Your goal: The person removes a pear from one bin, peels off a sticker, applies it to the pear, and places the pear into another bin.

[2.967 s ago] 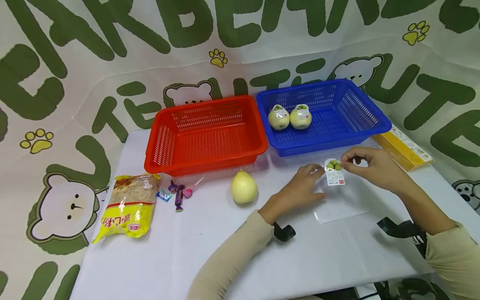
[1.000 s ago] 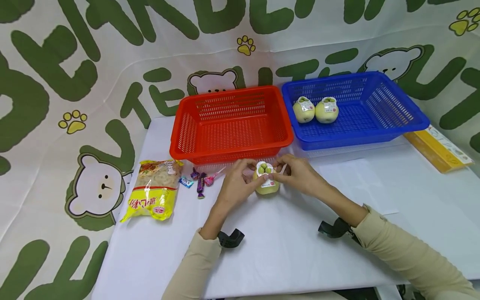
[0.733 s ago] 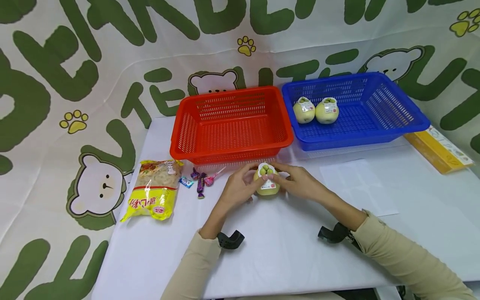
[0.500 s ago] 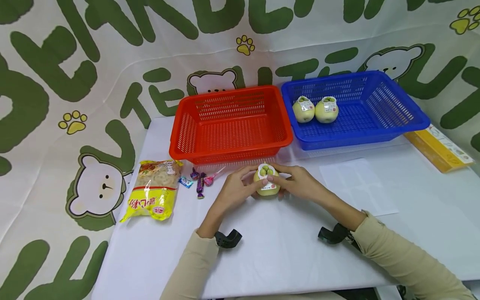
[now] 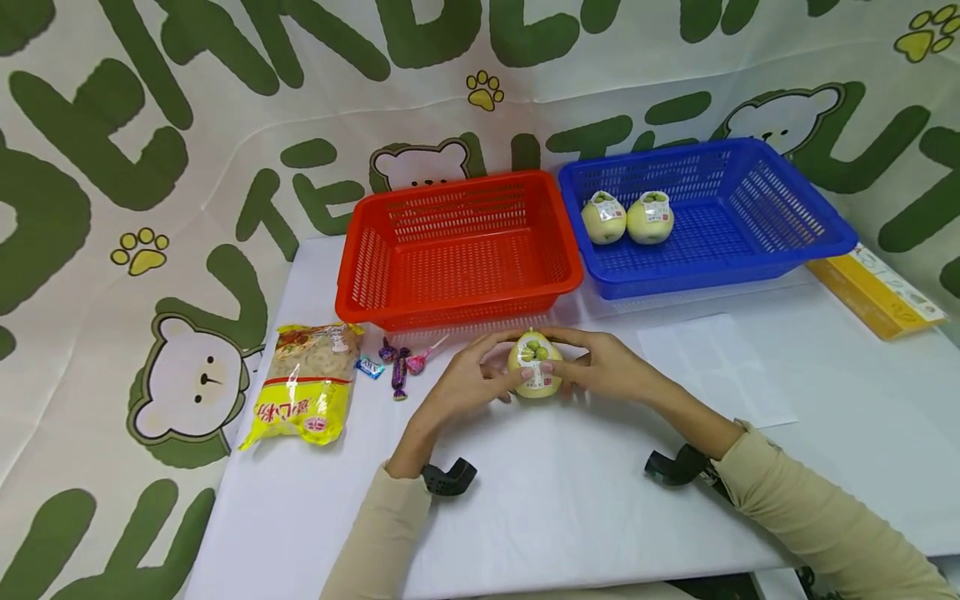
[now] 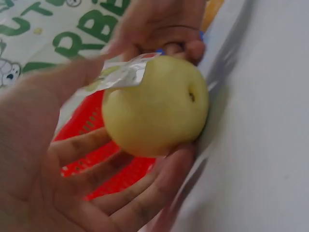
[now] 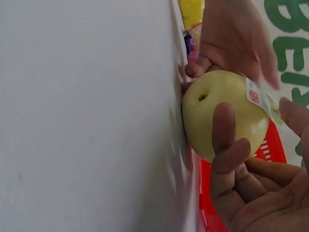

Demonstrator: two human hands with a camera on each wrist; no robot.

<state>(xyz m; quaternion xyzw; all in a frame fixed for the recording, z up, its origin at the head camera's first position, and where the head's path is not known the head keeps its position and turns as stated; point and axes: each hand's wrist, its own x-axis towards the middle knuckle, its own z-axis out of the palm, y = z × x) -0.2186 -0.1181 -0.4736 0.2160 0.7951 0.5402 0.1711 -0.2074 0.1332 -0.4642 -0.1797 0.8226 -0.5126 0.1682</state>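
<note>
A pale yellow-green pear (image 5: pixel 518 360) stands in front of the red basket, its stem pointing up in the head view. On its front sits a white label (image 5: pixel 535 377) with a green fruit picture. My left hand (image 5: pixel 467 377) curls round the pear's left side, with the thumb near the label's edge. From the other side my right hand (image 5: pixel 609 367) cups it, thumb tip by the label. In the left wrist view the fingers (image 6: pixel 176 169) reach under the pear. The right wrist view shows fingertips (image 7: pixel 224 121) pressed on its skin.
Behind stand a red basket (image 5: pixel 457 312) and a blue basket (image 5: pixel 705 271) holding two labelled pears (image 5: pixel 604 229). On the left lie a yellow food bag (image 5: pixel 300 392) and several candies (image 5: pixel 400 371). To the right are a pale sheet (image 5: pixel 720 367) and a yellow box (image 5: pixel 877 292).
Both hands have moved left from the pale sheet to the pear, bringing the label, which now lies on the pear. In the last half second the thumbs draw apart and the pear tips more upright.
</note>
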